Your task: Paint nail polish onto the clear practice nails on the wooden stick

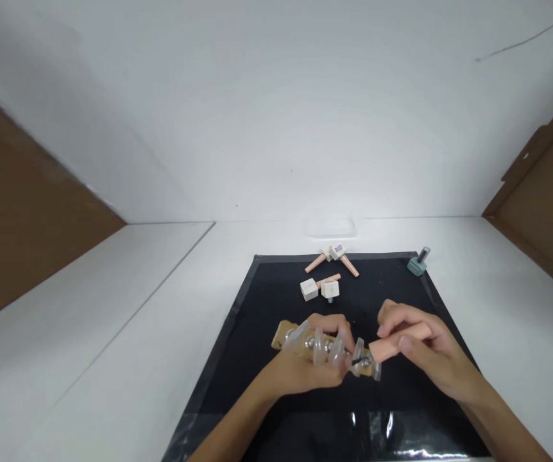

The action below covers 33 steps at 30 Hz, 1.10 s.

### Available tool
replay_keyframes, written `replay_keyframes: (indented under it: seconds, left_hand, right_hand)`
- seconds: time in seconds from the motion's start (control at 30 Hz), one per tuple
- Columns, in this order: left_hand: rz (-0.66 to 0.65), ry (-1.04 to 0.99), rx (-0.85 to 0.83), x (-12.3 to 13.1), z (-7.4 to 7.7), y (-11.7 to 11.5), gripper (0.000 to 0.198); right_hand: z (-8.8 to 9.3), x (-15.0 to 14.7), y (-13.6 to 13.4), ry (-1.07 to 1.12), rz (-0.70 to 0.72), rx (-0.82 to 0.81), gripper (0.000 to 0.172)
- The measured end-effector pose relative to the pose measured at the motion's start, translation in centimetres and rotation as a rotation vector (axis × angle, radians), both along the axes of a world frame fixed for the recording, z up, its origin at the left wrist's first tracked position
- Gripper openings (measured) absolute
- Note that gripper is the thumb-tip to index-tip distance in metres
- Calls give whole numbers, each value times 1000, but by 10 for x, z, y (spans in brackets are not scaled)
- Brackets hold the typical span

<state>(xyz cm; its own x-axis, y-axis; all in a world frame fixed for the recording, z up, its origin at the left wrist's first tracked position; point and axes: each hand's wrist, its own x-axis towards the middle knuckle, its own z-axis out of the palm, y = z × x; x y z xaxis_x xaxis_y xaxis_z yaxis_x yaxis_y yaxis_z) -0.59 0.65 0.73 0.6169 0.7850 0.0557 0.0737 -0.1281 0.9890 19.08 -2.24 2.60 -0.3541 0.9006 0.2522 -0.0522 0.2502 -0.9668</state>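
Observation:
My left hand (305,369) is closed around a yellowish display stick (282,332) with several clear false nail tips (319,346) standing along it on silvery round mounts. Pinched in my right hand (430,350) is the peach cap of a nail polish brush (392,346). Its dark bristle end reaches the nail tips near the stick's right end; whether it touches one is hard to tell. Beyond my hands lies a white square polish bottle (330,289) on its side, its bare neck facing me. Beside it is another white bottle (309,290), near a peach cap (331,280).
Two more white polish bottles with peach caps, one left (318,262) and one right (349,264), lie at the black mat's (276,282) far edge. A teal bottle with a dark cap (417,264) rests at its far right corner. A clear tray (330,228) lies by the white back wall.

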Motion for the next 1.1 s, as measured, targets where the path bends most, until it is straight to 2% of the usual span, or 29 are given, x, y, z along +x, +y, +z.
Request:
replay_keyframes:
  seconds: [0.2, 0.47, 0.6, 0.83, 1.1]
  left_hand:
    - [-14, -7, 19, 0, 0, 1, 8]
    - [7, 56, 25, 3, 4, 1, 9]
    - [5, 47, 21, 1, 1, 1, 11]
    - [-22, -64, -37, -1, -5, 0, 21]
    - [-36, -110, -33, 0, -6, -2, 24]
  right_hand:
    - [3, -2, 2, -25, 14, -21, 29]
    - [0, -7, 7, 50, -17, -125, 32]
    - [3, -6, 3, -25, -41, 1, 26]
    - [5, -2, -2, -123, -56, 192, 5]
    - [6, 1, 0, -149, -24, 356, 23]
